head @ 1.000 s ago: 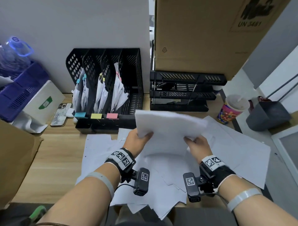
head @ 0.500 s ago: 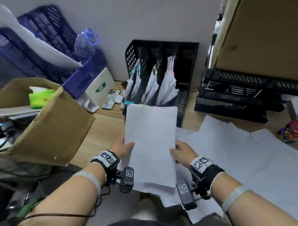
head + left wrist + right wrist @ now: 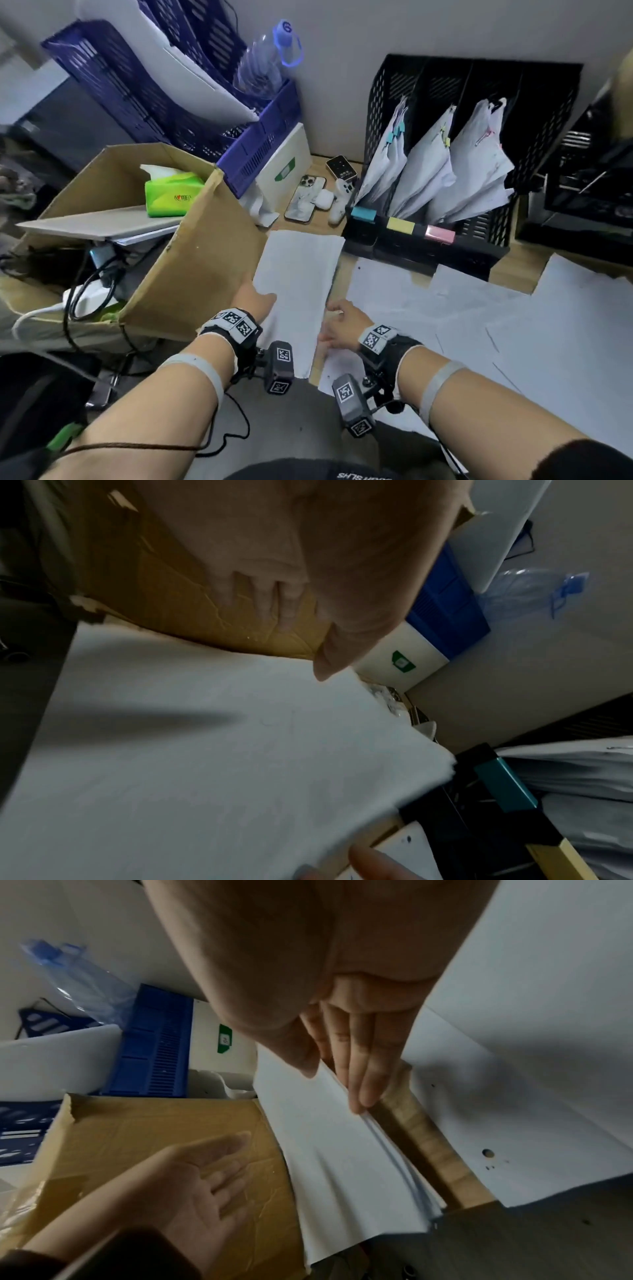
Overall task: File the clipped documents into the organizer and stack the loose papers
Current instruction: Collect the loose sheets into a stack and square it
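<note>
Paper stack (image 3: 298, 294) now lies flat on wooden desk (image 3: 510, 270).

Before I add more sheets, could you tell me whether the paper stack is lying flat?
Flat: the paper stack lies on the desk.

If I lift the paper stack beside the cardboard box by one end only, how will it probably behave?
The paper stack would probably droop, since its thin sheets already ripple in the right wrist view. The sheets may also slide apart: no clip is visible, and the edges fan out at the right hand. It looks light.
</note>
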A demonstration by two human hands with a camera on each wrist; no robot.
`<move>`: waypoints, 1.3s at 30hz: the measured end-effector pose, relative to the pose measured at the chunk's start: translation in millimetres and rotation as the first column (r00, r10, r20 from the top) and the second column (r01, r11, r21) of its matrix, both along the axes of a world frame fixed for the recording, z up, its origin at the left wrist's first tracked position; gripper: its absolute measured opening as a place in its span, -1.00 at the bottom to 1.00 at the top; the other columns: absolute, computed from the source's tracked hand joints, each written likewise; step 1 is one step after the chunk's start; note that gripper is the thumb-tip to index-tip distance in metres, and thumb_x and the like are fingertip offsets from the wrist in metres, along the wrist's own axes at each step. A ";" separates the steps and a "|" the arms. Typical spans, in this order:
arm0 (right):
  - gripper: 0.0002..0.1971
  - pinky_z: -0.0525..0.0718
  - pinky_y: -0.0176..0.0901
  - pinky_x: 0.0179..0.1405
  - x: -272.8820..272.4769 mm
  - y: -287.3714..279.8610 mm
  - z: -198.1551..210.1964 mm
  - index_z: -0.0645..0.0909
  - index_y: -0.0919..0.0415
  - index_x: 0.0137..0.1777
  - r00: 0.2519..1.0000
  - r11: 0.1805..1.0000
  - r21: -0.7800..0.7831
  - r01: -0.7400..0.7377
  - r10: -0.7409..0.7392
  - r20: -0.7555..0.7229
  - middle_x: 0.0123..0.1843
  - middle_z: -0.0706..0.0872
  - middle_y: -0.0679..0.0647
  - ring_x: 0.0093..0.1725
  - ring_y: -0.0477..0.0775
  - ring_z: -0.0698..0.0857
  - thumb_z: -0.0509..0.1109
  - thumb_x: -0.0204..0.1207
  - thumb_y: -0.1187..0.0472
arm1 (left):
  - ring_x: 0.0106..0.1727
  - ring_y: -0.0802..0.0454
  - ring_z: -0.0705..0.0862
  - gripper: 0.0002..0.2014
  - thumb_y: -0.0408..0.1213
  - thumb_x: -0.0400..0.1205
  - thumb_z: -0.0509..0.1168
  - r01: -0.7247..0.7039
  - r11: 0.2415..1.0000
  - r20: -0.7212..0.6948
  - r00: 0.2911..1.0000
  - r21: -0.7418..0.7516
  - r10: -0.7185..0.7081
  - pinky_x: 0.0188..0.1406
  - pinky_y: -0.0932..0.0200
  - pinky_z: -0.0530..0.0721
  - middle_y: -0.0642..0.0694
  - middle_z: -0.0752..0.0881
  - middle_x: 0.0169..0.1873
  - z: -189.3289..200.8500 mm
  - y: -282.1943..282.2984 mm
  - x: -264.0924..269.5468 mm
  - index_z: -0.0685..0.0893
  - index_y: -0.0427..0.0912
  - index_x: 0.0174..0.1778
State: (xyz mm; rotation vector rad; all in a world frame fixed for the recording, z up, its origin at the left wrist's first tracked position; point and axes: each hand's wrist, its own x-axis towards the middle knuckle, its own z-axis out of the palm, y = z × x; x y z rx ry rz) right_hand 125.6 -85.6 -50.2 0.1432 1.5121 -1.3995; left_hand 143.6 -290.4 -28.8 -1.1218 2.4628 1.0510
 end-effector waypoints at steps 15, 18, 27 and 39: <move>-0.77 0.65 -0.13 0.16 52.0 275.0 -18.5 0.71 0.07 0.07 0.750 0.377 0.653 0.657 -0.416 -0.514 0.19 0.71 0.22 0.12 0.25 0.73 0.32 0.50 0.29 | -0.06 -0.06 0.78 -0.80 -0.29 0.53 0.43 0.693 0.595 -0.169 0.697 0.408 -0.696 0.01 0.13 0.71 -0.01 0.79 -0.16 -41.6 227.7 -57.1 0.72 -0.01 0.06; -0.61 0.64 -0.11 0.27 74.2 329.0 -21.2 0.60 0.01 0.32 0.729 0.249 0.732 0.634 -0.509 -0.458 0.37 0.60 0.22 0.20 0.27 0.71 0.32 0.48 0.19 | 0.12 -0.03 0.72 -0.68 -0.26 0.56 0.44 0.772 0.535 -0.153 0.607 0.343 -0.780 0.09 0.19 0.65 -0.11 0.75 0.13 -46.7 277.6 -58.7 0.69 -0.05 0.25; -0.35 0.49 -0.06 0.33 86.5 403.3 -36.2 0.29 0.24 0.58 0.683 0.334 0.718 0.610 -0.681 -0.264 0.50 0.48 0.26 0.44 0.31 0.54 0.33 0.49 0.13 | 0.46 -0.21 0.55 -0.34 -0.15 0.55 0.45 0.835 0.546 0.131 0.534 0.076 -0.835 0.45 0.02 0.51 -0.22 0.58 0.45 -62.9 356.9 -75.3 0.39 -0.22 0.55; -0.87 0.42 -0.25 -0.37 73.8 418.6 -39.9 0.53 0.13 -0.28 0.753 0.446 0.612 0.653 -0.464 -0.467 -0.29 0.65 0.01 -0.23 0.11 0.61 0.37 0.48 0.20 | 0.25 -0.21 0.69 -0.44 0.08 0.58 0.40 0.832 0.547 0.169 0.529 0.088 -0.832 0.29 -0.01 0.62 -0.18 0.72 0.25 -67.0 394.9 -70.0 0.62 -0.26 0.34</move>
